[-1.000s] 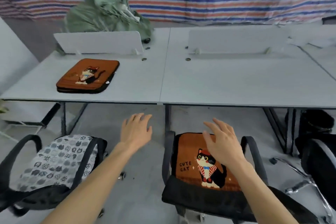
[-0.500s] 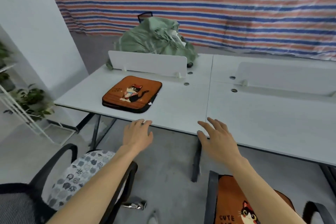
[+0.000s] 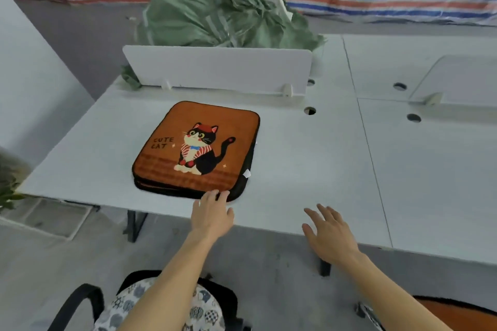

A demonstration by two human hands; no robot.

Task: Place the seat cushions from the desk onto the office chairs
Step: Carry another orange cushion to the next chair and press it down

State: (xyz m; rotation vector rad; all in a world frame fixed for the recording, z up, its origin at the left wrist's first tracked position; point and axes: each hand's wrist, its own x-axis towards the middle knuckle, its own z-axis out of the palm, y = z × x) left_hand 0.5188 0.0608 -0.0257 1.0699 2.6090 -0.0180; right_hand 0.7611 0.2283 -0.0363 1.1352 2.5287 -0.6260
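Note:
An orange seat cushion (image 3: 197, 146) with a black cat and the words "CUTE CAT" lies flat on the white desk (image 3: 309, 169). My left hand (image 3: 212, 213) reaches over the desk's front edge, its straight fingertips at the cushion's near edge. My right hand (image 3: 329, 231) hovers open over the desk front, to the right of the cushion, holding nothing. Below me stands an office chair (image 3: 80, 301) bearing a cat-patterned cushion (image 3: 199, 309). Another orange cushion (image 3: 451, 314) shows at the bottom right corner.
A white divider panel (image 3: 217, 68) stands behind the cushion, with a crumpled green sack (image 3: 215, 11) beyond it. Cable holes (image 3: 309, 111) dot the desk. A second divider (image 3: 454, 78) stands at the right. A plant (image 3: 8, 183) sits at the left edge.
The view has swung left and closer to the desk. Both hands moved forward over the desk edge; my left hand now reaches the orange cushion's near edge.

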